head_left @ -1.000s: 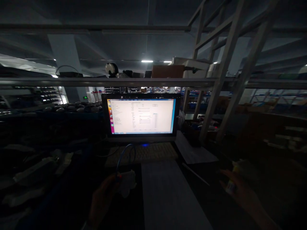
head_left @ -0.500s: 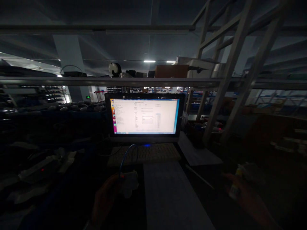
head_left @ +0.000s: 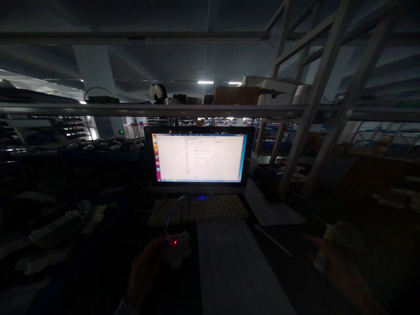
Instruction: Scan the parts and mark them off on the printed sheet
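The scene is very dark. My left hand (head_left: 144,271) is closed around a small white device (head_left: 177,247) with red lights lit on its face; a blue cable (head_left: 173,210) loops up from it toward the keyboard (head_left: 200,209). My right hand (head_left: 341,271) is at the lower right, fingers curled around a small light-coloured bottle-like object (head_left: 323,256) that I cannot make out clearly. A lit monitor (head_left: 200,157) showing a white window stands straight ahead behind the keyboard.
A grey mat (head_left: 236,267) lies on the bench between my hands. Pale devices (head_left: 55,232) are heaped at the left. A metal shelf rail (head_left: 164,109) with boxes runs overhead, and slanted frame posts (head_left: 305,113) rise at the right.
Red lights have come on on the white device in my left hand. The window on the monitor has changed content. My right hand has stayed low at the right.
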`<state>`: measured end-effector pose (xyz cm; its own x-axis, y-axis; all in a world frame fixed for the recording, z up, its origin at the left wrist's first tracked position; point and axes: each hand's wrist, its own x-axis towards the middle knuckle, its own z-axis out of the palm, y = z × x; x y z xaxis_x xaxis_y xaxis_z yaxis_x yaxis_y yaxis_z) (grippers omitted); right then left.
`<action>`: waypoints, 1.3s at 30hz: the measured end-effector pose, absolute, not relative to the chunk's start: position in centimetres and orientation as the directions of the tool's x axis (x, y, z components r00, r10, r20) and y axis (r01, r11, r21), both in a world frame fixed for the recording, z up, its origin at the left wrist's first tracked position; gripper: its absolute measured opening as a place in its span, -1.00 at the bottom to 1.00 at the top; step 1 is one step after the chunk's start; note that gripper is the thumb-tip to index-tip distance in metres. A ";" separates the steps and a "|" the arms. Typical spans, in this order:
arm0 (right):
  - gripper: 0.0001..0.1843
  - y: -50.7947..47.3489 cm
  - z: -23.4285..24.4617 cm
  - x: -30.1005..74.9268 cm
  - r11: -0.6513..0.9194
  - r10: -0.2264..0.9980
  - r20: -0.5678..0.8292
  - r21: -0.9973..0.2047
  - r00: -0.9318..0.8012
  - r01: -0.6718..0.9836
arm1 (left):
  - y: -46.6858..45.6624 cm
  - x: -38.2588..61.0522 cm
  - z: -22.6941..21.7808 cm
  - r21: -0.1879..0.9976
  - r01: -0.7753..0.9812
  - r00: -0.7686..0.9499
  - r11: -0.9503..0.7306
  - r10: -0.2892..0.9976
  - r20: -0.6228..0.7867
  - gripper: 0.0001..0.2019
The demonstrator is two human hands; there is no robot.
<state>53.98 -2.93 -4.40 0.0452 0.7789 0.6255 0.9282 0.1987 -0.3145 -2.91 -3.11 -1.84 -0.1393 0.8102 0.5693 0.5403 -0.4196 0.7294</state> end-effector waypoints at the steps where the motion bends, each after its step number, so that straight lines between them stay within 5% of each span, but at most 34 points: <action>1: -0.59 -2.9 -4.5 54.1 0.195 0.781 0.622 -0.319 0.050 0.927 | -3.1 -2.9 -1.9 0.731 0.542 -0.139 -0.414 0.814 0.564 -0.68; 39: -0.56 -2.7 -5.2 55.0 0.154 0.827 0.557 -0.358 0.079 0.921 | -3.5 -2.2 -0.8 0.745 0.519 -0.131 -0.419 0.822 0.554 -0.70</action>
